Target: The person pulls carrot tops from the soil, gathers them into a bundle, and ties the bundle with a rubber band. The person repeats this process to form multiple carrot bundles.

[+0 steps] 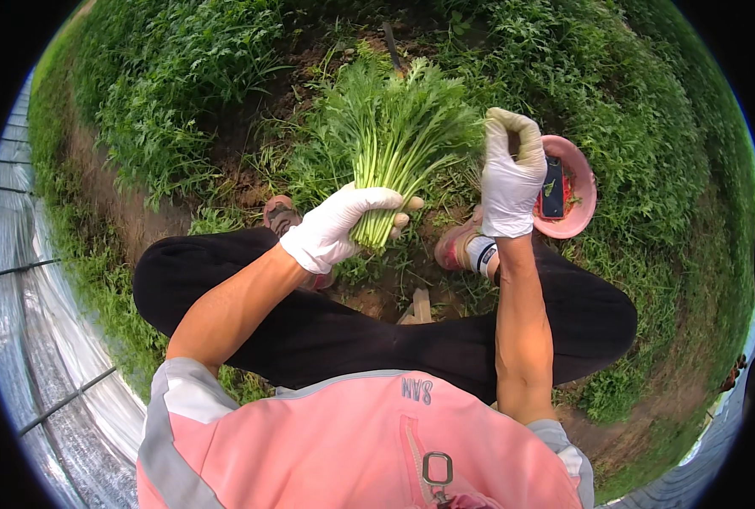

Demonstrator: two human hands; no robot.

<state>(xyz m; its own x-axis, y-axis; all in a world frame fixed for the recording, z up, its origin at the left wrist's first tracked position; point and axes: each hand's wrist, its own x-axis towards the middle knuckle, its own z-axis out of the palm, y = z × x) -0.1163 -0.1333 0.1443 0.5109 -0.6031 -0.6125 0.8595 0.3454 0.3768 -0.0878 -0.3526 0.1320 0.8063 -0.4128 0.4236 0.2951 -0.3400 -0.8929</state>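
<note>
My left hand point(352, 220), in a white glove, is wrapped round the pale stems of a bunch of leafy greens point(394, 144). The cut ends stick out below the fist, and the feathery leaves fan out away from me. To the right of the bunch my right hand point(515, 174), also gloved, is raised with the fingertips pinched together beside the outer leaves. Whatever those fingertips hold, if anything, is too small to make out. Just right of this hand sits a pink bowl point(587, 182) with a dark phone point(553, 188) and small red pieces in it.
Dense leafy plants grow on the left point(174, 85) and right point(632, 127). A dark blade-like tool point(391, 44) stands in the soil beyond the bunch. My bent knees and shoes point(455, 246) frame the work area. Plastic sheeting point(38, 339) runs along the left edge.
</note>
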